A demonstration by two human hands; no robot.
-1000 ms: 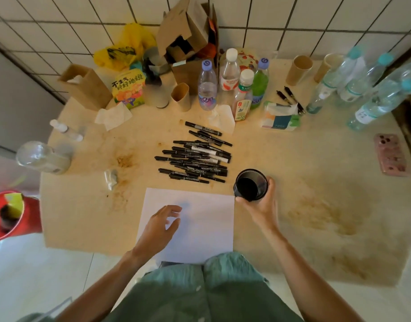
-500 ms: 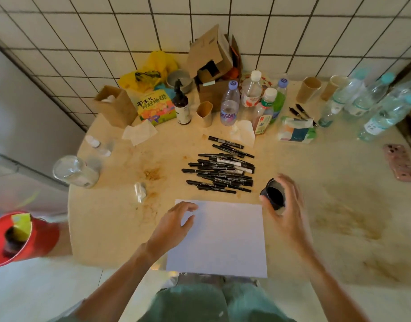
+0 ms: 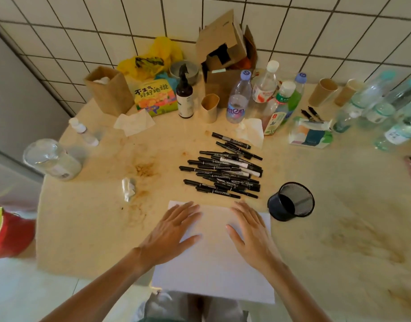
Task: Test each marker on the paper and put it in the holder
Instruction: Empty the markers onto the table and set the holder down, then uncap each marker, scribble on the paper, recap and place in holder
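left hand (image 3: 170, 231) flat, fingers straight, pressing on the paper (image 3: 213, 261) | right hand (image 3: 252, 233) flat likewise, holding nothing | paper at the table (image 3: 83, 217) near edge | markers (image 3: 223, 173) heaped just beyond the paper | holder (image 3: 291, 201) tilted, right of the paper

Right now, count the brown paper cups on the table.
3. One paper cup stands right of the dark pump bottle; two more at the back right. Clutter may hide others.
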